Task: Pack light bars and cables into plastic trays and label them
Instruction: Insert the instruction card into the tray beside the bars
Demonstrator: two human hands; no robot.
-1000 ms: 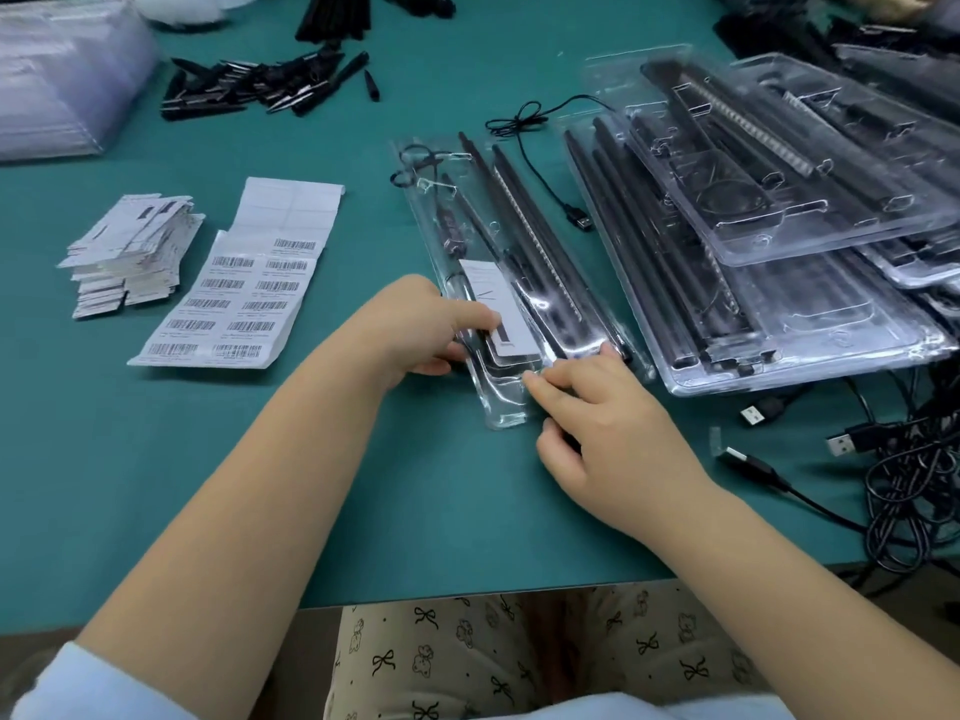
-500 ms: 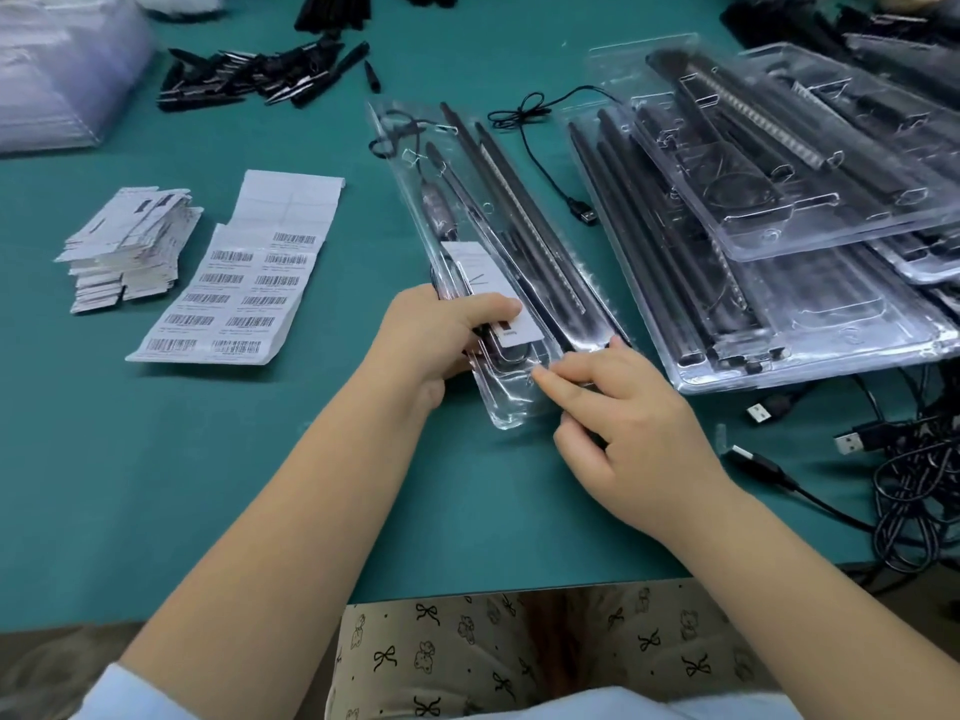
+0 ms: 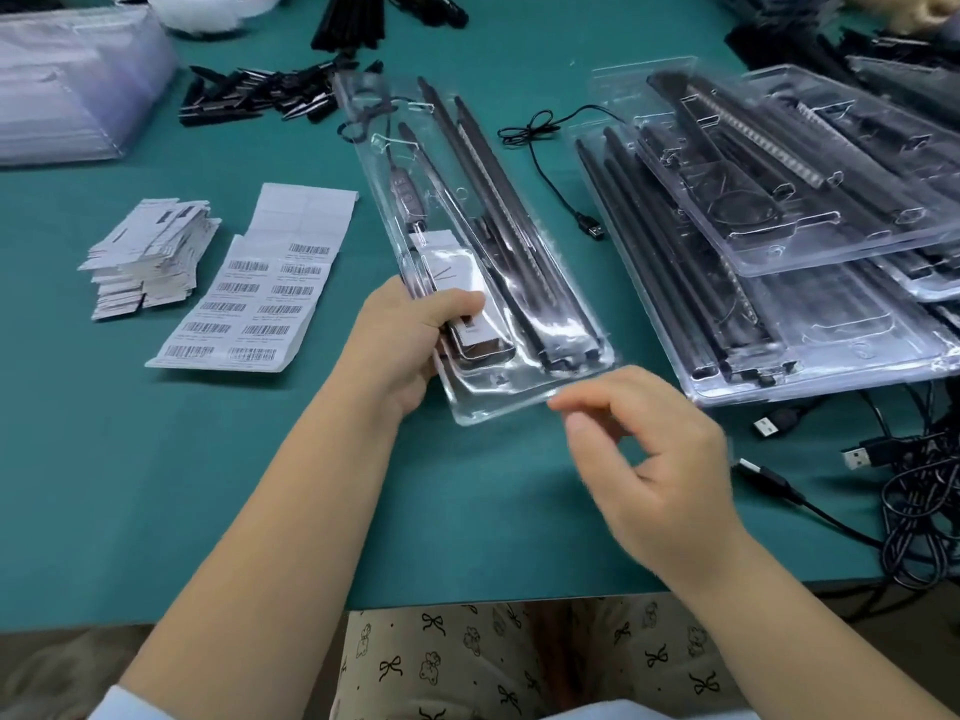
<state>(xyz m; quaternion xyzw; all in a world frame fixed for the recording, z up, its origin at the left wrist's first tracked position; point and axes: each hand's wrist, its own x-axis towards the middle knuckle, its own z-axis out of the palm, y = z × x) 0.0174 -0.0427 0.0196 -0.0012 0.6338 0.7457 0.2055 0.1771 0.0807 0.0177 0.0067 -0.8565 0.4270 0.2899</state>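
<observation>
A clear plastic tray (image 3: 498, 402) lies lengthwise in the middle of the green table, its near end raised. Inside it are black light bars (image 3: 498, 200), a cable with an inline controller (image 3: 408, 197) and a white card (image 3: 452, 267). My left hand (image 3: 410, 345) grips the tray's near left edge, thumb on top. Just off the tray's near right corner hovers my right hand (image 3: 654, 459), fingers loosely curled and holding nothing.
A barcode label sheet (image 3: 260, 293) and a pile of small white cards (image 3: 145, 257) lie to the left. Filled trays (image 3: 779, 283) are stacked at right. Loose USB cables (image 3: 904, 475) tangle at the right edge. Black parts (image 3: 254, 93) and clear bags (image 3: 67, 80) sit at the back.
My left hand has lifted the tray's near end and shifted it left and forward. My right hand has let go of the tray's corner and drawn back toward me.
</observation>
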